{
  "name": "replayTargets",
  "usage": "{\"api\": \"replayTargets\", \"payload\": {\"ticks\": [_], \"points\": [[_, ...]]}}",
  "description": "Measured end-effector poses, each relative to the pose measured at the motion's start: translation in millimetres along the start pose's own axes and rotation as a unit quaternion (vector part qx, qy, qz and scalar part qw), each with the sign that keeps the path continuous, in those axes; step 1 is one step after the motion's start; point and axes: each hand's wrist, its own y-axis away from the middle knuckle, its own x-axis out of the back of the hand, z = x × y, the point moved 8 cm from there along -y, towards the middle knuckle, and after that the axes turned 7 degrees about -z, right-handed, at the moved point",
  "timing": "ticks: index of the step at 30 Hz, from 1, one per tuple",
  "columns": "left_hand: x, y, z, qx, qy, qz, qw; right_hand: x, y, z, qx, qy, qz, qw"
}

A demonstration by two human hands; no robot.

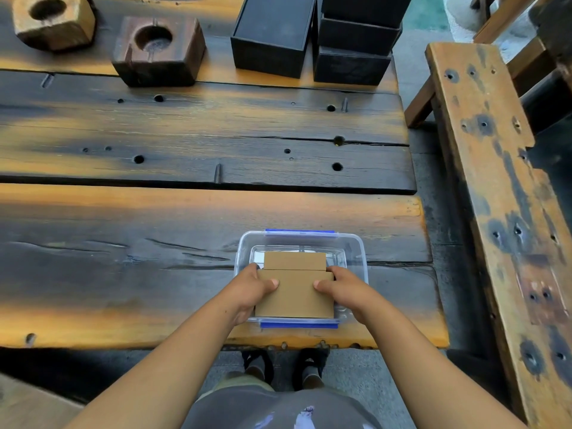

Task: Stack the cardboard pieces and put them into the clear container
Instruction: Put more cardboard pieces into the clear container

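Both forearms bare, no sleeves, no watch or rings on left hand (252, 289) or right hand (343, 292). Grey shirt (278, 410) with pale print marks, olive shorts (244, 382), black sandals (309, 366).

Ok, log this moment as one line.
step: insert | hands: left, right both gripping cardboard stack | stack: over clear container | release: not yet

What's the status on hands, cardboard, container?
Left hand and right hand grip cardboard stack by its sides. Stack partway into clear container. Nothing in the way.
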Motion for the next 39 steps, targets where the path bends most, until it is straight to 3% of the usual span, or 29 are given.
{"api": "replayTargets", "payload": {"ticks": [7,15,27,39], "points": [[-1,-3,-6,-0.012,0.013,0.018,1.000,-8,1,13,0.013,-0.102,0.047,0.994],[-2,1,-13,-0.032,0.027,0.021,0.999,-14,2,15,0.007,-0.130,0.045,0.990],[2,7,-7,-0.049,-0.096,0.011,0.994,-13,11,14,0.006,0.013,0.069,0.998],[2,9,-8,-0.051,-0.107,0.016,0.993,-14,11,17,0.017,-0.068,0.036,0.997]]}}
